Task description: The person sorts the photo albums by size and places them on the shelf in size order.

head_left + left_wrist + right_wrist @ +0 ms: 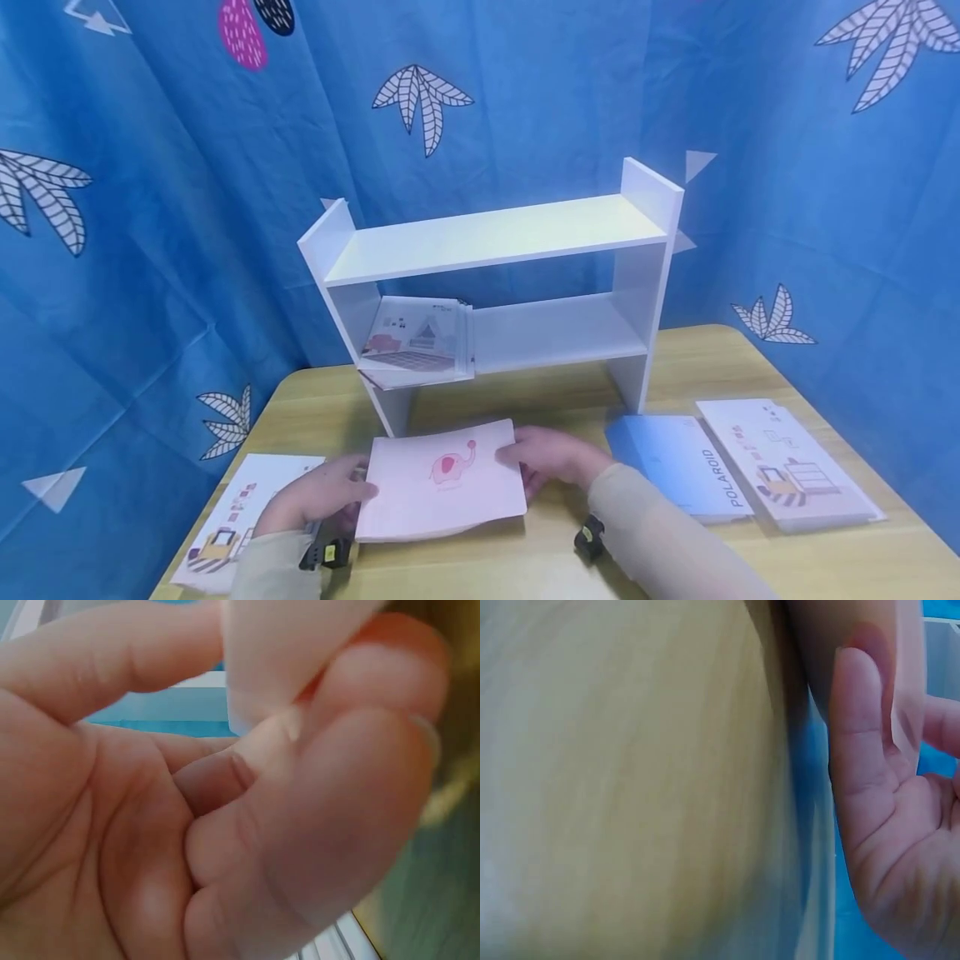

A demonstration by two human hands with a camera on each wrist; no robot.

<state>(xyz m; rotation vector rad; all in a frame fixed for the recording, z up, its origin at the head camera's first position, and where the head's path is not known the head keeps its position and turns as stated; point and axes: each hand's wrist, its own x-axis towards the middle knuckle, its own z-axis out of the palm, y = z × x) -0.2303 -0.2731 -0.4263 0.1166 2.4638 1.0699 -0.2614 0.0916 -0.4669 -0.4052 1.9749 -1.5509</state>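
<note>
Between both hands, a pale pink booklet (pixel 420 500) with a red elephant drawing is held above the table, in front of the shelf. My left hand (pixel 322 496) pinches its left edge, thumb on top and fingers below. At the opposite edge, my right hand (pixel 551 458) grips it the same way. The left wrist view shows a pale corner of the booklet (pixel 277 660) between thumb and curled fingers. In the right wrist view, the booklet (pixel 909 682) sits between thumb and fingers; most of its surface is out of sight there.
Behind stands a white two-tier shelf (pixel 495 237), with several thin books (pixel 420 333) leaning at its left on the lower board. Right on the wooden table (pixel 555 567) lie a blue POLAROID book (pixel 675 462) and white books with a truck picture (pixel 795 462). Another truck book (pixel 240 508) lies left.
</note>
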